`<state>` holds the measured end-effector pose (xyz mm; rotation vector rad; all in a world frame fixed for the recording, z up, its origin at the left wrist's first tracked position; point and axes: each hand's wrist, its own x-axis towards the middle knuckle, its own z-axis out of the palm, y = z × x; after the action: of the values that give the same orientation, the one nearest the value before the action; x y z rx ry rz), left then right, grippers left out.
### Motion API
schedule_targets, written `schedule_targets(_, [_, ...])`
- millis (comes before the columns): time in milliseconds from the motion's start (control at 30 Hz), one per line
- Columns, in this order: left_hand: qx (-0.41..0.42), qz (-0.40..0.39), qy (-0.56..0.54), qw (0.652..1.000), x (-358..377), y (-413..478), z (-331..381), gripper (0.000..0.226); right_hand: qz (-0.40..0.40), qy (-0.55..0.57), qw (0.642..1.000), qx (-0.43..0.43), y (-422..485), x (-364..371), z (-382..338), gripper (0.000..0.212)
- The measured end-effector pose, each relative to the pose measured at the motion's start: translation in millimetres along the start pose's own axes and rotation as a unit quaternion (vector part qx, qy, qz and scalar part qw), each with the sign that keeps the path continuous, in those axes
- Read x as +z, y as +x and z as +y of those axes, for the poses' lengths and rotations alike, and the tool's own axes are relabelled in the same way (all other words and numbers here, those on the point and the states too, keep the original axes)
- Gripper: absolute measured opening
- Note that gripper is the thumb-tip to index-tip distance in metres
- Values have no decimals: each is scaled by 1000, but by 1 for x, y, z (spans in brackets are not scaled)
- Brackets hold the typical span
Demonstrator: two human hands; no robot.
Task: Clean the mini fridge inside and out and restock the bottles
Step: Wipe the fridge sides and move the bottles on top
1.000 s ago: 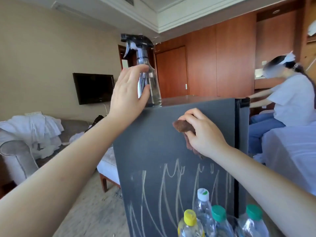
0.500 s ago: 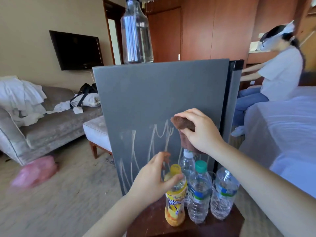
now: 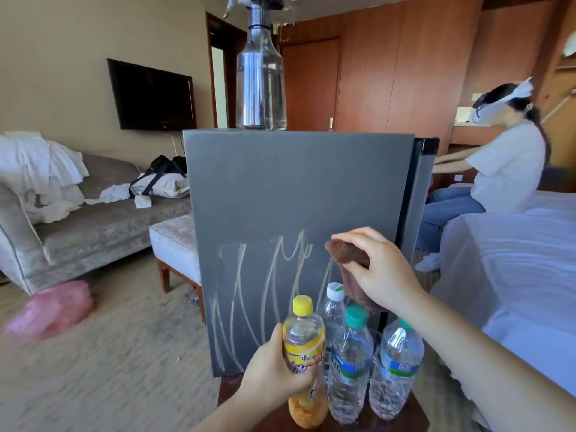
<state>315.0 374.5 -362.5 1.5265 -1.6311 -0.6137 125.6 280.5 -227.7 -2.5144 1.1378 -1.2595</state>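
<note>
The grey mini fridge (image 3: 280, 188) stands in front of me with pale chalk-like scribbles (image 3: 249, 291) on its lower side panel. My right hand (image 3: 380, 269) grips a brown cloth (image 3: 349, 257) held against the panel beside the scribbles. My left hand (image 3: 274, 375) is wrapped round a yellow-capped orange drink bottle (image 3: 305, 344). Beside it stand three clear water bottles: one white-capped (image 3: 332, 310) and two green-capped (image 3: 350, 366) (image 3: 396, 369). A clear spray bottle (image 3: 260, 79) stands on top of the fridge.
The bottles stand on a dark wooden stool (image 3: 402, 425). A white bed (image 3: 514, 269) is at the right, with a seated person (image 3: 498, 176) behind it. A grey sofa (image 3: 78, 226), a footstool (image 3: 174, 241) and a pink bag (image 3: 53, 307) on the carpet lie to the left.
My left hand left the spray bottle on the fridge top, dropped down and gripped the orange drink bottle. My right hand slid the cloth down the panel to the scribbles.
</note>
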Motion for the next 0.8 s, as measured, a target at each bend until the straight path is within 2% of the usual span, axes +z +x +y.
schedule_targets(167, [66,41,-53,996,-62,-6,51,56,110,64,990,55,14,-8,-12,44])
schedule_targets(267, [57,93,-56,992,-112,-25,61,59,168,150,972,64,37,-8,-42,36])
schedule_targets(333, [38,136,-41,989,-139,-37,54,57,203,173,964,-2,58,-2,-69,32])
schedule_targets(467, [2,211,87,974,-168,-54,29,57,307,121,932,-147,91,47,-119,35])
schedule_targets(500, [-9,231,113,966,-170,-57,23,58,312,119,926,-177,95,65,-125,36])
schedule_targets(600, [-55,261,134,954,-170,-65,1,63,244,98,930,-257,87,126,-113,34])
schedule_targets(800, [-139,286,67,946,-152,-83,-43,64,64,47,949,-305,-12,224,-56,44])
